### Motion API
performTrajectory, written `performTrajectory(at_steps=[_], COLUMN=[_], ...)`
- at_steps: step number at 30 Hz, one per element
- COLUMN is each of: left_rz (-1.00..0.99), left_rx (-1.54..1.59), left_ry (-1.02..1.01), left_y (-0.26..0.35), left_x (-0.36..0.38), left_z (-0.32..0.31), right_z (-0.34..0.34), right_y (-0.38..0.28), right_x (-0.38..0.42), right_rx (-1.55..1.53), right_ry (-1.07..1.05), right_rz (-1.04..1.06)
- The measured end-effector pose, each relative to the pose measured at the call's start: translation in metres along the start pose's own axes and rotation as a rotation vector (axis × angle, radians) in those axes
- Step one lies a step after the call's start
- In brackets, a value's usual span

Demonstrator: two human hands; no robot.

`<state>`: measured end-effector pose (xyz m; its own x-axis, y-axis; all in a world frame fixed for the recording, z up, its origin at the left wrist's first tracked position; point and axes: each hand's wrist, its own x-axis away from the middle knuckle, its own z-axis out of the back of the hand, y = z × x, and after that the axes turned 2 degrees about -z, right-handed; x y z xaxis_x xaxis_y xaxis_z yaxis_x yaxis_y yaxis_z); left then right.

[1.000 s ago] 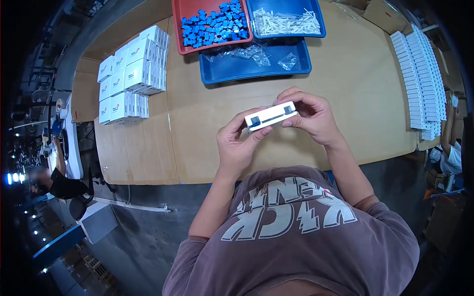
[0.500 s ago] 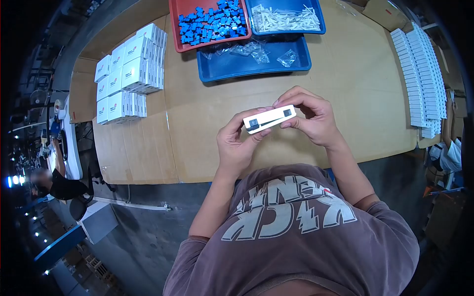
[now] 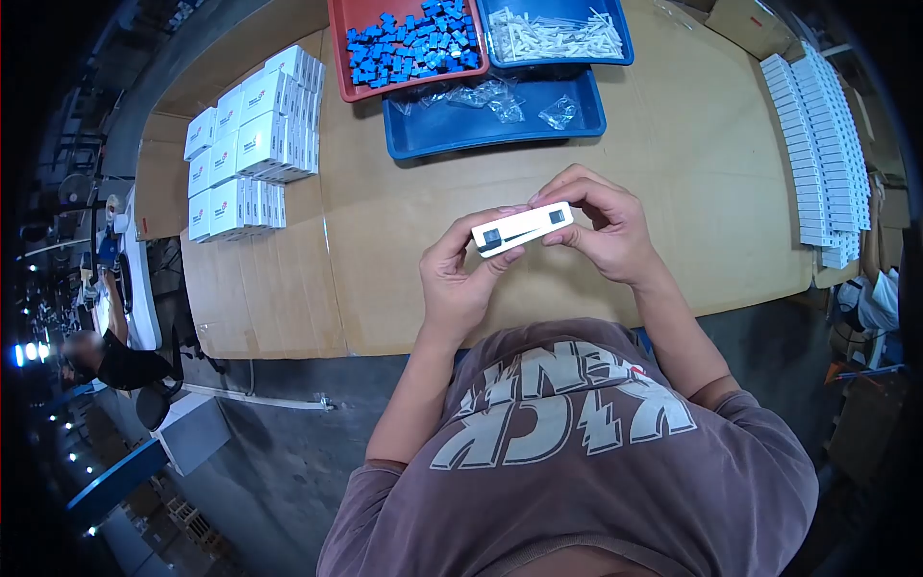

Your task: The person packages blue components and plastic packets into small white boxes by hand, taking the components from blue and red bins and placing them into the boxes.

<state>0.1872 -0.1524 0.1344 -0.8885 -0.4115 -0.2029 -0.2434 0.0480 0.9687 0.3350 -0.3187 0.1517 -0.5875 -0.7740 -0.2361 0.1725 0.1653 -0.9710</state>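
A small white box-shaped item (image 3: 520, 229) with dark openings at both ends and a dark slit along its side is held above the table, close to my body. My left hand (image 3: 463, 274) grips its left end between thumb and fingers. Around the right end, the thumb and fingers of my right hand (image 3: 608, 231) are closed. The item is slightly tilted, its right end higher in the view.
Beyond my hands are a red tray (image 3: 361, 93) of blue parts, a blue tray (image 3: 630, 48) of white sticks and a blue tray (image 3: 409, 144) with clear plastic bags. White boxes (image 3: 260, 144) stand left, more stacks (image 3: 815, 154) right. People are at both sides.
The white item and both hands have shifted very slightly to the left and tilted a little. Both hands keep their hold.
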Motion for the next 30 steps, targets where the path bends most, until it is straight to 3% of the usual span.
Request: performTrajectory(at_steps=[6,9,12,13,16,20,30], left_rz=[0.035,0.131,0.089,0.073,0.042,0.045,-0.02], left_rx=[-0.008,0.266,0.047,-0.006,-0.139,-0.232,-0.372], left_ry=[0.047,0.185,0.179,0.15,0.081,0.036,0.005], left_y=[0.0,0.016,0.008,0.01,0.023,0.031,0.061], left_x=[-0.002,-0.006,-0.001,-0.002,-0.007,-0.007,-0.003], left_z=[-0.004,-0.014,-0.006,-0.005,-0.006,-0.006,-0.011], right_z=[-0.001,-0.001,-0.007,-0.005,-0.008,-0.012,-0.006], right_y=[0.003,0.009,-0.002,-0.008,-0.025,-0.019,-0.044], right_x=[0.002,0.002,-0.003,-0.007,-0.009,-0.013,-0.014], right_rx=[-0.107,-0.31,-0.187,0.06,0.12,0.03,0.141], right_ry=[0.023,0.086,0.091,0.066,-0.045,-0.038,-0.124], right_rz=[-0.054,-0.148,-0.122,-0.02,-0.035,-0.006,0.022])
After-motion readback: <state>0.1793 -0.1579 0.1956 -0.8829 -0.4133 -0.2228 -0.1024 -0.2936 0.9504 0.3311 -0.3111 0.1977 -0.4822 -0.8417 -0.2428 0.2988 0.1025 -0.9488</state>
